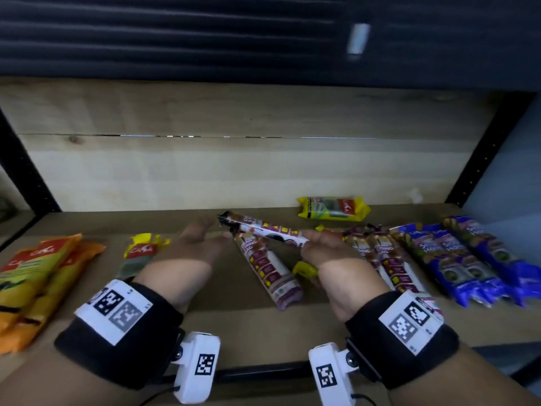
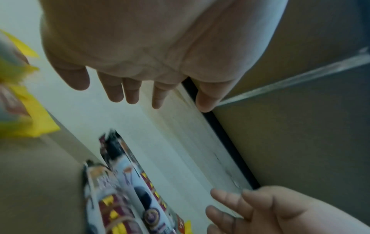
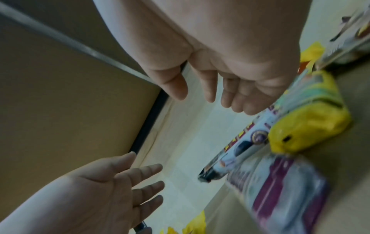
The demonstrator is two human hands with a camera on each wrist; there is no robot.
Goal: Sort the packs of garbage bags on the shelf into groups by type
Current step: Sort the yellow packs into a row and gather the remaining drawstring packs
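- Both hands are spread and hold nothing: left hand [image 1: 194, 244], right hand [image 1: 325, 250].
- The white pack [image 1: 265, 231] lies just past the fingertips.
- Best grab its middle, then move it right.

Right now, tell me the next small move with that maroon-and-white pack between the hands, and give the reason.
Probably carry the maroon-and-white pack rightward and lay it beside the maroon group, left of the blue packs. It sits crosswise between the left hand and right hand, both with relaxed fingers, over another maroon pack lying apart. Whether either hand truly grips it is unclear.
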